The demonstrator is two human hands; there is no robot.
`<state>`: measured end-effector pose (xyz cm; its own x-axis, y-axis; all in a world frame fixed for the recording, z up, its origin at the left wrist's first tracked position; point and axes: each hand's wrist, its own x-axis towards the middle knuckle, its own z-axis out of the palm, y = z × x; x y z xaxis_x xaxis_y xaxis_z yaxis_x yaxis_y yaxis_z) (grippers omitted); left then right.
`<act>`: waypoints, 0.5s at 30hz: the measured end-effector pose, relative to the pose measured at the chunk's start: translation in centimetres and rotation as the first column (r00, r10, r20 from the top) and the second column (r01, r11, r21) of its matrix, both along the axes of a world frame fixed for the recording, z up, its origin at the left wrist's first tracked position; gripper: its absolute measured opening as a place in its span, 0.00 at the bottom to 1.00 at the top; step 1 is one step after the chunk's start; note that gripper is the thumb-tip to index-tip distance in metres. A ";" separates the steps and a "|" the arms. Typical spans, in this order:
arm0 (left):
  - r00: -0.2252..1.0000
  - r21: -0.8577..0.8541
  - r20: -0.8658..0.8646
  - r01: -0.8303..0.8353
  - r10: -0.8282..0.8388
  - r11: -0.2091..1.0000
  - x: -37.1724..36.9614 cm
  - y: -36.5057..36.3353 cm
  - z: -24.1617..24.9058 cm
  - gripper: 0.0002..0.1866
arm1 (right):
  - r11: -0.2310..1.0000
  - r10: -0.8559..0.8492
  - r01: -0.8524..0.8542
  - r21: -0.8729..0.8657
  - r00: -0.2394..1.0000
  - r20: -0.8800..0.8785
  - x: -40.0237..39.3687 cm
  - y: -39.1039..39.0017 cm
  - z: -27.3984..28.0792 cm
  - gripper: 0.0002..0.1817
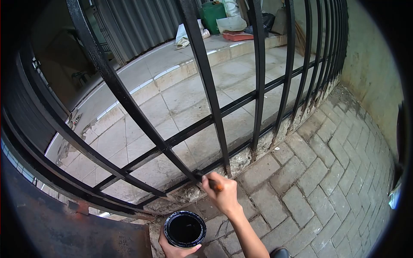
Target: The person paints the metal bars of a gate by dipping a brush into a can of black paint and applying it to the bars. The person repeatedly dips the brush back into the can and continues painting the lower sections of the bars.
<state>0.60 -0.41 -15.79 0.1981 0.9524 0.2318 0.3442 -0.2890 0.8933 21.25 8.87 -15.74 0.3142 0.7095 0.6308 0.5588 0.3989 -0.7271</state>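
My right hand is closed around a paintbrush with an orange-brown handle. Its dark bristle end meets the lower part of a black metal bar of the fence, close to the bottom rail. Below and to the left, my left hand grips an open can of black paint from beneath and around its side. The can is upright, with paint smeared on its rim. Most of the bristles are hidden by my right hand and the bar.
Grey paving bricks cover the ground in front of the fence. A rusty metal sheet is at the lower left. Behind the bars lies a tiled step, with a green bin and a red tray. A wall stands right.
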 end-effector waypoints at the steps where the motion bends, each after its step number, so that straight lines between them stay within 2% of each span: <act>1: 1.000 0.000 0.028 -0.008 0.008 1.000 0.2 0.0 0.1 0.47 | 0.999 -0.037 0.037 0.008 0.999 -0.035 0.4 0.0 -0.1 0.07; 2: 0.998 0.000 0.055 -0.017 0.017 1.000 0.4 0.0 0.3 0.46 | 0.997 -0.072 0.073 0.014 0.995 -0.071 0.8 0.1 -0.1 0.08; 5: 0.997 -0.014 0.075 -0.029 0.030 0.999 0.2 -0.3 0.1 0.46 | 0.966 -0.260 0.257 0.037 0.958 0.122 1.7 0.1 0.3 0.06; 6: 0.997 -0.016 0.073 -0.027 0.029 0.999 0.1 -0.2 0.0 0.46 | 0.961 -0.271 0.275 0.010 0.941 0.201 1.9 -0.3 0.5 0.05; 9: 0.999 -0.008 0.031 -0.022 0.022 1.000 -0.1 -0.1 0.2 0.46 | 0.962 -0.263 0.272 0.002 0.931 0.253 1.5 -0.5 0.3 0.06; 11: 1.000 -0.012 -0.003 -0.021 0.021 1.000 -0.1 -0.1 0.2 0.46 | 0.987 -0.146 0.157 -0.025 0.956 0.254 0.8 -0.9 0.0 0.07; 13: 0.999 -0.016 -0.019 -0.029 0.029 0.999 -0.1 -0.1 0.3 0.46 | 0.996 -0.090 0.086 0.037 0.986 0.141 -0.2 -0.9 -0.2 0.07; 15: 0.999 -0.017 -0.017 -0.051 0.050 0.999 0.0 -0.2 0.4 0.46 | 0.999 -0.053 0.052 -0.013 0.993 -0.102 -0.3 -1.2 -0.3 0.07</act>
<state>0.61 -0.63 -15.37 0.1535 0.9651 0.2122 0.3730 -0.2554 0.8920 20.93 7.63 -16.09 0.4137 0.6968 0.5860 0.5011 0.3630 -0.7855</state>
